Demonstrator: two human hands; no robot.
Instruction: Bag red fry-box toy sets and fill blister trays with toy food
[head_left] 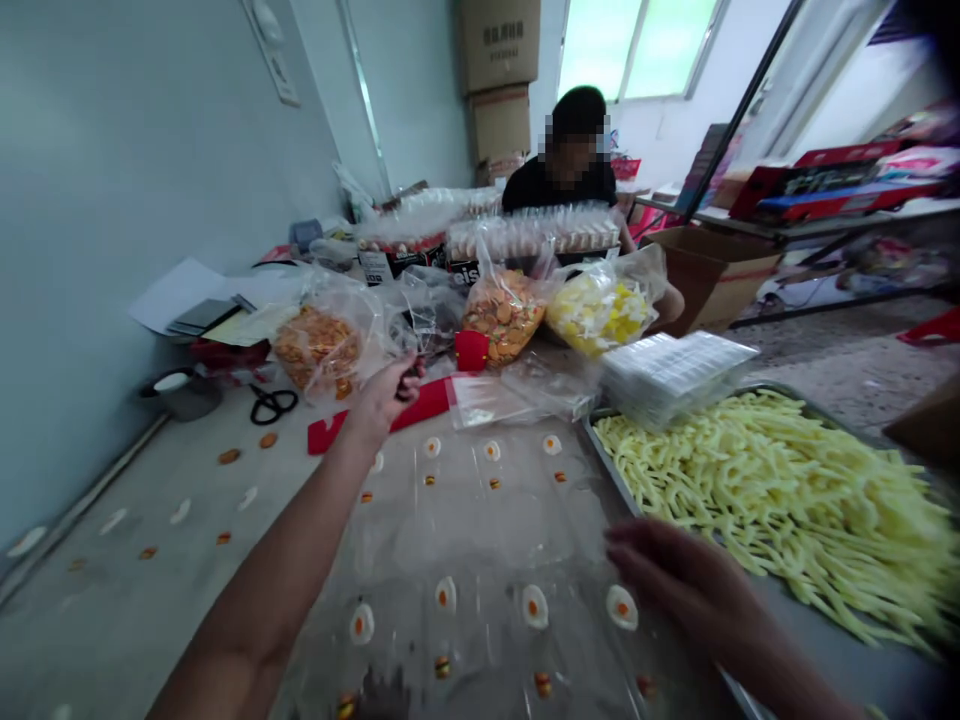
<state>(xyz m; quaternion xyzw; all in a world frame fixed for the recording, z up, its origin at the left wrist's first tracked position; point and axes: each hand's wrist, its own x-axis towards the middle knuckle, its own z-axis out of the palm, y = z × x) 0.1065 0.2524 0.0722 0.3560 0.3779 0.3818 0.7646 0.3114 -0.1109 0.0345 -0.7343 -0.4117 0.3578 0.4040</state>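
Observation:
My left hand reaches forward over a red strip, just in front of a clear bag of dark pieces. Its fingers are curled, with something small and dark at the fingertips that I cannot make out. My right hand, smeared by motion, hovers between the clear plastic trays and the metal tray; its grip is unclear. Rows of miniature fried eggs and tiny burgers lie in the clear trays. Close to my right hand, the metal tray holds a heap of pale yellow strips.
Stacked clear trays overlap the metal tray's far edge. Bags of orange-brown pieces and yellow-and-white pieces stand at the back. Black scissors lie left. A person sits across the table, beside an open carton.

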